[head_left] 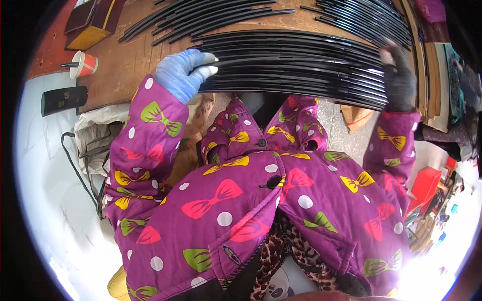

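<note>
Long thin black rods [296, 62] lie side by side in a wide sheet along the table's near edge. At their left end is my left hand [183, 72], in a light blue glove with white-covered tips on the thumb and forefinger. These two digits close around the end of a black rod. My right hand [399, 78], in a dark glove, is at the right end of the sheet. Motion smears its fingers, so its grip on the rods cannot be made out.
More black rods lie loose at the far left [201, 20] and far right [359, 20] of the brown table [123, 62]. A paper cup [84, 64], a black cylinder [64, 100] and a yellow-and-brown box [90, 30] stand at left. A pale bag [95, 130] hangs below the edge.
</note>
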### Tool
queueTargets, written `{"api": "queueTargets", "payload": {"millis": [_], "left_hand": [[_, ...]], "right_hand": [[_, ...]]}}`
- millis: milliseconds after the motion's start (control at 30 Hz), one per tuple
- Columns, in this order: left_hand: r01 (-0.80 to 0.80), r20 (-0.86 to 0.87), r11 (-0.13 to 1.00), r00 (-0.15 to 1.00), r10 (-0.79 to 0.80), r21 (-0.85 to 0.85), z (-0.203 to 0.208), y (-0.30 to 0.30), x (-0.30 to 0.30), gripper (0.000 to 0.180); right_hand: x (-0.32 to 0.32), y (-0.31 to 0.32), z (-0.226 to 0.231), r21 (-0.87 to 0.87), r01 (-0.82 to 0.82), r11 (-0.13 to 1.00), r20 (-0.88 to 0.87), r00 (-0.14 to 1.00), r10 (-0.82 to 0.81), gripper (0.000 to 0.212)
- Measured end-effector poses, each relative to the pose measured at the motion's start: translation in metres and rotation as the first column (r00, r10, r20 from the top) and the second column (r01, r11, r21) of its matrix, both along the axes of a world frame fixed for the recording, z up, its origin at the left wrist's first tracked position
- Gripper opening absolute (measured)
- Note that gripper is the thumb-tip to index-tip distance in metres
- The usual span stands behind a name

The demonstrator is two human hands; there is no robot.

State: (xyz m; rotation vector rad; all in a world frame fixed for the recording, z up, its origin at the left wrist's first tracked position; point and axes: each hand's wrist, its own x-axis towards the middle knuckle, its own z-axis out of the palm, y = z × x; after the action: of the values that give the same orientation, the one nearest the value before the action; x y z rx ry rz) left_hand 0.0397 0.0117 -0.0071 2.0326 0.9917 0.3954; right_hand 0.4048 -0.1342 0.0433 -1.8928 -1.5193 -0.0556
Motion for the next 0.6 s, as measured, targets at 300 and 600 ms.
{"api": "queueTargets", "payload": {"millis": [300, 600], "left_hand": [[-0.027, 0.076, 0.991, 0.996, 0.037, -0.135, 0.002, -0.001, -0.004, 0.018], [-0.118, 0.098, 0.992, 0.988, 0.123, -0.054, 0.015, -0.009, 0.003, 0.017]], "right_hand": [[0.065, -0.050, -0.030, -0.116, 0.152, 0.982, -0.600, 0.777, -0.191, 0.024], [-0.003, -0.028, -0.038, 0.161, 0.049, 0.986, -0.823, 0.558, 0.107, 0.020]]}}
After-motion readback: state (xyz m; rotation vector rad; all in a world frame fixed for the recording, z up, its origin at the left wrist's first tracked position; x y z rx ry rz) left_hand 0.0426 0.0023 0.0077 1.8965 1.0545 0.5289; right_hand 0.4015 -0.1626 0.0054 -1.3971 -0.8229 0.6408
